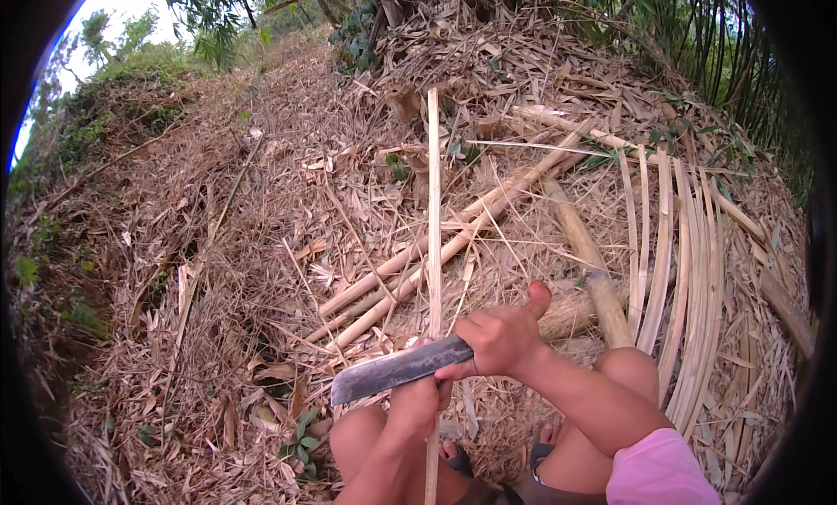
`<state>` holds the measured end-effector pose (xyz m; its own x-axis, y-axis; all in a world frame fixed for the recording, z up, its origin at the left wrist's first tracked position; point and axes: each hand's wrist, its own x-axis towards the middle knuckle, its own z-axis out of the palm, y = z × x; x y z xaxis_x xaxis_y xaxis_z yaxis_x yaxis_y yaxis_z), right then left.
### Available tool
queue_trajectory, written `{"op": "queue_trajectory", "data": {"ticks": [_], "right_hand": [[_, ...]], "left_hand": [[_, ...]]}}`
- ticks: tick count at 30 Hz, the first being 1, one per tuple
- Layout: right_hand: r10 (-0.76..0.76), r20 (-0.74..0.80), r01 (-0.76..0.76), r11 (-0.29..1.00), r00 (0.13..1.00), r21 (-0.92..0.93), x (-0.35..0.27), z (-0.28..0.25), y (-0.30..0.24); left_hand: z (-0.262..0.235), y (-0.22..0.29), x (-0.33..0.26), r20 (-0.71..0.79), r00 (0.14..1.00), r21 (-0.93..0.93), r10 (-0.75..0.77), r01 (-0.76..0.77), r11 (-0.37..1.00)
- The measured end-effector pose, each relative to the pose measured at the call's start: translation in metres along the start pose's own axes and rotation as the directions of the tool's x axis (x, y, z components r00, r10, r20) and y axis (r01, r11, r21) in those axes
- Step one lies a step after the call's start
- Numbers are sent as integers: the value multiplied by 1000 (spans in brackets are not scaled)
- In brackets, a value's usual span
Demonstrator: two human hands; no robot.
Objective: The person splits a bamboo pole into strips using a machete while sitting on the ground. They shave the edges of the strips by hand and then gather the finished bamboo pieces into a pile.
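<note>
A long, pale split bamboo strip [434, 200] stands nearly upright in front of me, running from between my legs to far ahead. Closed around its lower part is my left hand [415, 407], partly covered by the blade. My right hand [499, 341] grips a broad, dark machete [388, 372], thumb raised. The flat blade points left and crosses over the strip just above my left hand; its handle is hidden in my fist. Whether the edge touches the strip, I cannot tell.
Several cut bamboo poles [384, 309] lie slanted on the leaf litter ahead. A thicker pole [582, 248] lies right of them. Several split bamboo strips [684, 261] lean in a row at the right. Stumps [403, 102] and dry leaves rise beyond. My bent knees flank the strip.
</note>
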<state>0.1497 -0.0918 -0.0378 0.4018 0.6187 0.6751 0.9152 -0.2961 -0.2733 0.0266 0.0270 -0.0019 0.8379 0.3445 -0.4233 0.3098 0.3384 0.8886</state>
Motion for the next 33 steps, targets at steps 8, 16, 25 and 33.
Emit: {"op": "queue_trajectory", "data": {"ticks": [8, 16, 25, 33], "right_hand": [[-22, -17, 21, 999, 1000, -34, -2, 14, 17], [-35, 13, 37, 991, 999, -132, -3, 17, 34], [179, 66, -165, 972, 982, -169, -12, 26, 69], [267, 273, -273, 962, 924, -16, -9, 24, -2]], "left_hand": [[-3, -7, 2, -102, 994, 32, -26, 30, 999], [-8, -7, -6, -86, 996, 51, -5, 10, 999], [-18, 3, -14, -41, 997, -14, -70, 70, 997], [-30, -14, -19, -78, 995, 48, -59, 63, 997]]}}
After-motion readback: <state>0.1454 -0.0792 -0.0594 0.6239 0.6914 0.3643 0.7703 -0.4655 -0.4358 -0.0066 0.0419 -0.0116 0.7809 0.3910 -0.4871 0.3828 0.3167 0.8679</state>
